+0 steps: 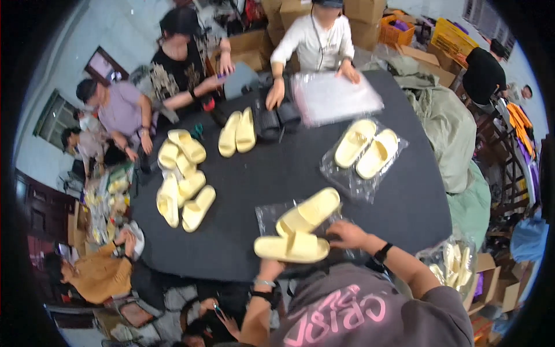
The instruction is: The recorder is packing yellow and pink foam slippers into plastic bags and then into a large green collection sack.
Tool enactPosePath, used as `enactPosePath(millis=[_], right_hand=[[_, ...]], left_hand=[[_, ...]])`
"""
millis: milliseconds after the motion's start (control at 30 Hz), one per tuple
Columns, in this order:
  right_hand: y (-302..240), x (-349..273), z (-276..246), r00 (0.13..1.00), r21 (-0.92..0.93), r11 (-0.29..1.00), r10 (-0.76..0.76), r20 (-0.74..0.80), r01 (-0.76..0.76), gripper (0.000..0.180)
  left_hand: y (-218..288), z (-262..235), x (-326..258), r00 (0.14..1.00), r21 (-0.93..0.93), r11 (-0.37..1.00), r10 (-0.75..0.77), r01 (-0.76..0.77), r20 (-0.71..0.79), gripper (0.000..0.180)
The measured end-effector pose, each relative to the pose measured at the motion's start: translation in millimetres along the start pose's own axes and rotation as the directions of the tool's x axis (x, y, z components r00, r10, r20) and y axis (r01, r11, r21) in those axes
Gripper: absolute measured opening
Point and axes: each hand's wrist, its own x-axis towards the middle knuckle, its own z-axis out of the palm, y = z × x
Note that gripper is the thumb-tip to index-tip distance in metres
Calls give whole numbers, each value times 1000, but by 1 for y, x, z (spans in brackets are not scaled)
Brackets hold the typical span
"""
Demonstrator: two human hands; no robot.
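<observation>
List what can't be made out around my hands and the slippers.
Left hand, head view: fingers hidden by the near slipper.
Clear bag, head view: middle covered by near slipper and far slipper.
Right hand, head view: grip too blurred to judge.
Bagged slippers at lower right, head view: overlapping, too small to count.

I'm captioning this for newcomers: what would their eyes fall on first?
The pale yellow slides leap out against the black tabletop, clustered at left and paired elsewhere. The nearest pair lies by the person's left hand and right hand. At the far edge, a whitish pile of translucent plastic shines near black slides.
</observation>
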Motion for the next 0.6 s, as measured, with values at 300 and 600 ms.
enactPosePath(millis=[300, 600], right_hand=[[18, -16, 23, 968, -391, 913, 193, 159, -118, 61], [10, -12, 28, 962, -372, 922, 191, 196, -108, 59]], left_hand=[[-19, -81, -13, 852, -58, 904, -420, 425, -313, 43], [23, 23, 42, 970, -523, 819, -234, 236, 71, 61]])
